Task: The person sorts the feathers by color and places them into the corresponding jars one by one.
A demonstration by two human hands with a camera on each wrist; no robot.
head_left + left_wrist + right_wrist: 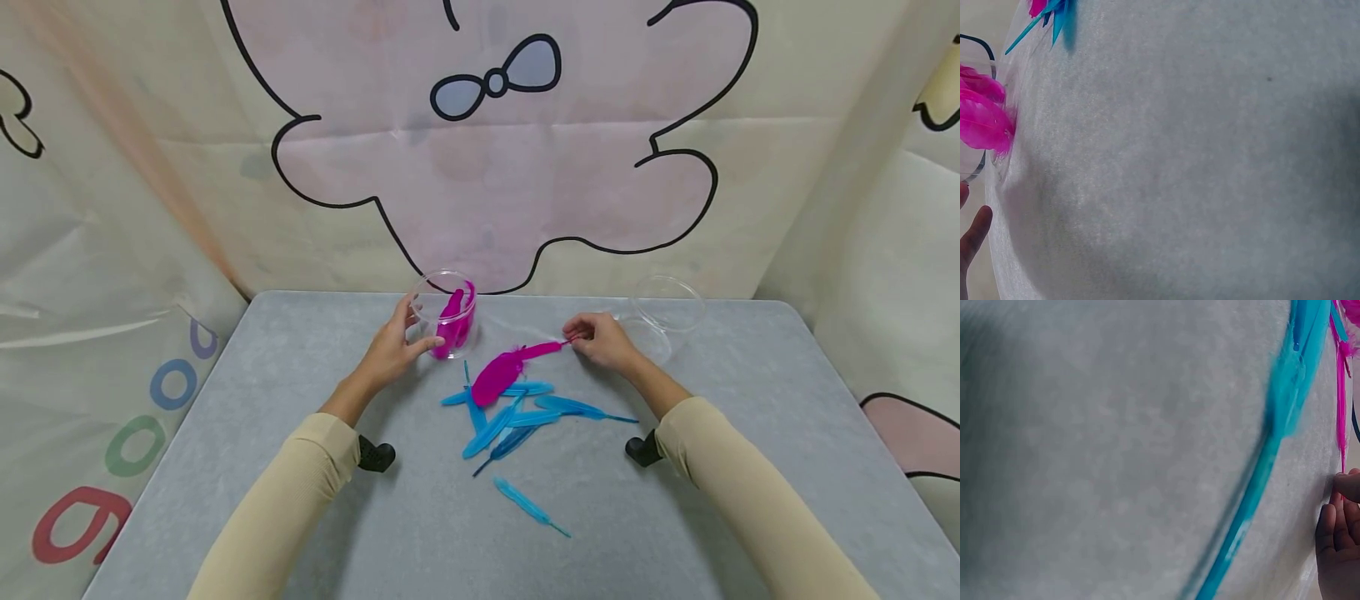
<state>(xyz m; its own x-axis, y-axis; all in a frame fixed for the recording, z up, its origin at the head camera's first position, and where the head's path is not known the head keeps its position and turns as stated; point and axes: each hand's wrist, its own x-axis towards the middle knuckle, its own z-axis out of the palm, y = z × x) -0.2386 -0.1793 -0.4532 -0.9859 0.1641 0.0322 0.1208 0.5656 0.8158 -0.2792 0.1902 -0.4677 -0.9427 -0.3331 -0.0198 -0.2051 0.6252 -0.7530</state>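
Observation:
A clear plastic cup (467, 337) with magenta feathers (454, 321) inside stands near the far edge of the table, left of centre. My left hand (393, 346) holds it from the left, thumb across the front and fingers round the side. In the left wrist view, only fingertips (977, 228) show beside the cup. My right hand (603, 340) pinches the thin quill end of a magenta feather (498, 377). That feather's broad end lies over several blue feathers (491, 429) in the middle; its quill also shows between fingers in the right wrist view.
A second clear cup (670, 327) stands behind and right of my right hand. One blue feather (528, 504) lies apart, nearer to me on the grey table (420, 533). A printed curtain (480, 183) hangs right behind the table's far edge.

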